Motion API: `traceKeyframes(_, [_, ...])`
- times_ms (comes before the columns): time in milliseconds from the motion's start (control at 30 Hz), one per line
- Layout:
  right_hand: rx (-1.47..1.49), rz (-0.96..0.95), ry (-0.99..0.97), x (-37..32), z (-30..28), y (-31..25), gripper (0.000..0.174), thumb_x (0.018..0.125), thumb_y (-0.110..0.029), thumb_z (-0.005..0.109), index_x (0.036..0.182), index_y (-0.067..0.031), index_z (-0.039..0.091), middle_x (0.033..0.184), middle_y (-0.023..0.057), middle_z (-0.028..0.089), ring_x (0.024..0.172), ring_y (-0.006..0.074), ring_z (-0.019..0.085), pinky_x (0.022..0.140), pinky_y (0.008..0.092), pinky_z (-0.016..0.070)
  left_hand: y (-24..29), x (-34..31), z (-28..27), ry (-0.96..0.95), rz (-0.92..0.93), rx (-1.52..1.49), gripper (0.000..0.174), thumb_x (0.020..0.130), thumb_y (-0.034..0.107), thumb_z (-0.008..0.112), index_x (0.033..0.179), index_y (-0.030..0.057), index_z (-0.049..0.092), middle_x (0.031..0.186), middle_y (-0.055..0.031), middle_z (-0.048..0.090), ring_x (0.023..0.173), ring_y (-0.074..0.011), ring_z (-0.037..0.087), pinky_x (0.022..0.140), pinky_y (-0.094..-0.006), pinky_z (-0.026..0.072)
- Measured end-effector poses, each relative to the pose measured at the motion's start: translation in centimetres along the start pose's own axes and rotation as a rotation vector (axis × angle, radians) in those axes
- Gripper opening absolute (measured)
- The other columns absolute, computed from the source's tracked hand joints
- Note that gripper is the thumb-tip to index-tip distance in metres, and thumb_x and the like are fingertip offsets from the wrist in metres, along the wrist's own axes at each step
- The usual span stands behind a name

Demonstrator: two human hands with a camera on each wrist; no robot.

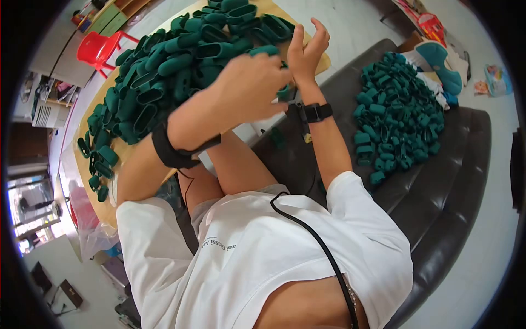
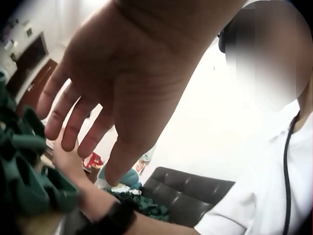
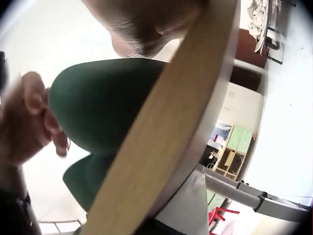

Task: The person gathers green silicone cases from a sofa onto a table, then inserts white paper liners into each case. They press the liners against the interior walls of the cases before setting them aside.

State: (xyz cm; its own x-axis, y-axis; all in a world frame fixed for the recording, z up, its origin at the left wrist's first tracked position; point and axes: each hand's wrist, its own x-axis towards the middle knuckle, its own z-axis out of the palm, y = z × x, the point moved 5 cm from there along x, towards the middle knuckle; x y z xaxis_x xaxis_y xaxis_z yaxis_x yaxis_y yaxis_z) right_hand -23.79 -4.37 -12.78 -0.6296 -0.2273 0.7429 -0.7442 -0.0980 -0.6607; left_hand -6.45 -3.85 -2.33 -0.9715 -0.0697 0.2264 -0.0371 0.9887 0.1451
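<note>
Dark green hollow rubbery cases (image 1: 181, 66), rounded and oval-mouthed, lie heaped on the wooden table (image 1: 126, 159). My left hand (image 1: 235, 85) is raised across the near side of the heap. In the left wrist view its fingers (image 2: 100, 129) extend loosely with nothing in them. My right hand (image 1: 307, 52) is held up by the table's right edge, palm and spread fingers bare. A green case (image 1: 282, 92) shows beside the left fingers at the table edge. Close to the right wrist camera, a large green case (image 3: 102, 103) overlaps the table edge (image 3: 171, 107).
A second heap of green cases (image 1: 400, 115) covers part of the black leather sofa (image 1: 438, 181) on the right. A teal item (image 1: 441, 66) lies behind it. Beyond the table stands a red chair (image 1: 98, 52). A black cable (image 1: 312, 233) crosses the white shirt.
</note>
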Motion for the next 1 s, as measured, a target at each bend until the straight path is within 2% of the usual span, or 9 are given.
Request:
traceKeyframes(133, [0.177, 0.191, 0.098, -0.5, -6.0, -0.9, 0.04, 0.09, -0.025, 0.061, 0.124, -0.0057, 0.05, 0.12, 0.0125, 0.049, 0.113, 0.0254, 0.046, 0.091, 0.037, 0.0404, -0.6, -0.8, 4.9, -0.1, -0.082, 0.215, 0.018, 0.074, 0.025, 0.067, 0.078, 0.0075, 0.066, 0.086, -0.0118, 0.057, 0.087, -0.031, 0.059, 0.071, -0.0417, 0.0498])
traceKeyframes(333, [-0.508, 0.072, -0.186, -10.2, -22.8, 5.4, 0.045, 0.079, -0.024, 0.072, 0.117, -0.0052, 0.057, 0.111, 0.0183, 0.058, 0.108, 0.0373, 0.051, 0.093, 0.0447, 0.0414, -0.8, -0.9, 4.0, -0.01, -0.107, 0.287, 0.022, 0.082, 0.025, 0.065, 0.094, 0.0075, 0.07, 0.098, -0.0106, 0.061, 0.096, -0.0306, 0.058, 0.082, -0.0434, 0.0458])
traceKeyframes(400, [-0.66, 0.507, -0.465, -16.8, -28.8, 7.7, 0.053, 0.077, -0.03, 0.073, 0.12, -0.0048, 0.056, 0.118, 0.021, 0.055, 0.11, 0.0396, 0.053, 0.093, 0.0464, 0.0443, -0.3, -1.3, 3.3, 0.041, -0.116, 0.307, 0.025, 0.081, 0.023, 0.067, 0.101, 0.008, 0.069, 0.104, -0.0096, 0.062, 0.1, -0.0298, 0.057, 0.086, -0.0436, 0.0443])
traceKeyframes(467, [-0.848, 0.887, -0.887, -23.2, -33.5, 7.5, 0.062, 0.073, -0.036, 0.076, 0.123, -0.0062, 0.054, 0.119, 0.0208, 0.054, 0.113, 0.0404, 0.053, 0.092, 0.0461, 0.0466, 1.8, -1.1, 0.9, 0.359, -0.072, 0.322, 0.022, 0.079, 0.022, 0.069, 0.095, 0.0075, 0.067, 0.1, -0.008, 0.062, 0.1, -0.0279, 0.057, 0.085, -0.0412, 0.0442])
traceKeyframes(533, [-0.85, 1.212, -1.049, -28.9, -37.6, 7.6, 0.07, 0.07, -0.04, 0.078, 0.126, -0.0094, 0.052, 0.119, 0.0202, 0.054, 0.114, 0.041, 0.053, 0.092, 0.0465, 0.0479, 4.1, -1.4, 0.2, 0.587, -0.04, 0.294, 0.026, 0.077, 0.02, 0.071, 0.099, 0.0076, 0.065, 0.104, -0.007, 0.061, 0.099, -0.0279, 0.057, 0.082, -0.0417, 0.0457])
traceKeyframes(633, [-0.955, 1.138, -0.803, -29.1, -38.9, 3.2, 0.069, 0.068, -0.041, 0.08, 0.125, -0.0129, 0.053, 0.119, 0.0202, 0.053, 0.114, 0.0405, 0.053, 0.092, 0.0457, 0.0481, 7.3, -1.3, 5.9, 0.291, 0.007, -0.274, 0.032, 0.076, 0.019, 0.072, 0.106, 0.0088, 0.064, 0.107, -0.0063, 0.06, 0.099, -0.0293, 0.057, 0.08, -0.0435, 0.048])
traceKeyframes(700, [-0.954, 0.971, -0.718, -29.7, -38.2, 3.3, 0.044, 0.075, -0.028, 0.075, 0.114, -0.0142, 0.061, 0.114, 0.0142, 0.054, 0.108, 0.0361, 0.055, 0.086, 0.0447, 0.0503, 7.8, -1.4, 14.5, -0.015, 0.077, -0.389, 0.048, 0.073, 0.02, 0.076, 0.118, 0.011, 0.058, 0.114, -0.0101, 0.057, 0.101, -0.0354, 0.057, 0.078, -0.0453, 0.051])
traceKeyframes(833, [-0.961, 0.723, -0.601, -29.1, -36.3, 1.5, 0.014, 0.082, -0.012, 0.065, 0.096, -0.0114, 0.062, 0.101, 0.0076, 0.056, 0.095, 0.0309, 0.058, 0.077, 0.0433, 0.0509, 3.6, -4.7, 29.7, -0.466, -0.208, 0.025, 0.069, 0.066, 0.026, 0.082, 0.125, 0.017, 0.049, 0.124, -0.0193, 0.047, 0.102, -0.0466, 0.054, 0.078, -0.0496, 0.0534])
traceKeyframes(1000, [-0.863, 0.786, -0.516, -30.2, -37.0, 2.4, 0.015, 0.08, -0.01, 0.066, 0.093, -0.0072, 0.06, 0.097, 0.0087, 0.056, 0.093, 0.0319, 0.058, 0.078, 0.0426, 0.0503, 0.9, -5.5, 34.8, -0.483, -0.168, -0.103, 0.064, 0.064, 0.022, 0.081, 0.121, 0.0172, 0.054, 0.12, -0.0163, 0.051, 0.102, -0.0441, 0.054, 0.081, -0.0496, 0.0523])
